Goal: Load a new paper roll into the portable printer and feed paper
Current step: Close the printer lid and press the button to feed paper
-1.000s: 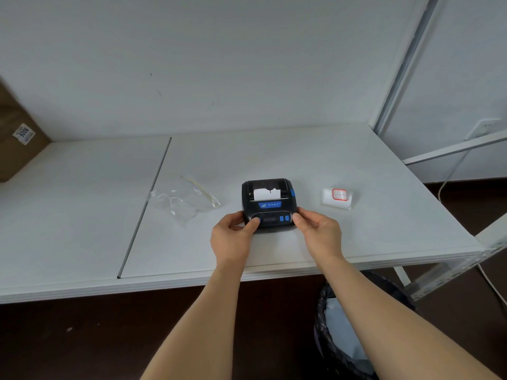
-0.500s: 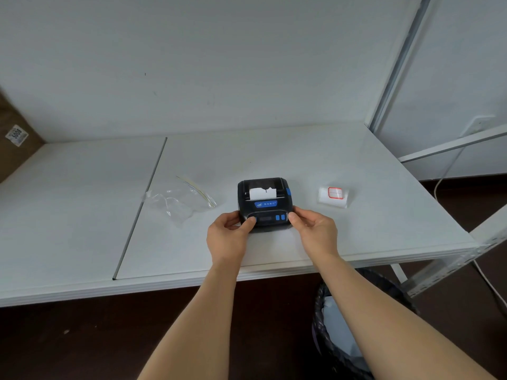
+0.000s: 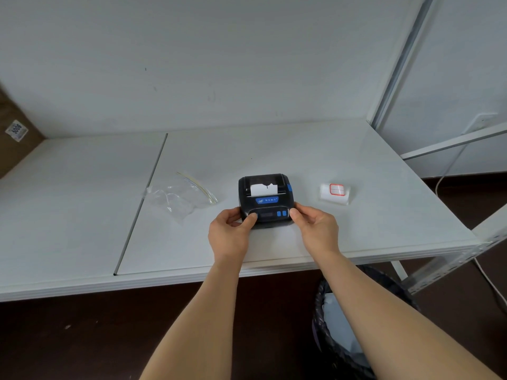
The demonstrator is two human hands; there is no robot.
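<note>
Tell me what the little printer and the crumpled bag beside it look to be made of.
Printer: looks like matte black moulded plastic, with blue buttons and dull highlights. Bag: thin clear plastic film, probably; the table shows through it and its creases glint.

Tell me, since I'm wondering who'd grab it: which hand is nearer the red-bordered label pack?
Right. The right hand grips the printer on the label pack's side; the left hand is across the printer.

White table [image 3: 274,149] against pale wall [image 3: 219,50]; dark floor [image 3: 82,338]; black bin [image 3: 329,344].
</note>
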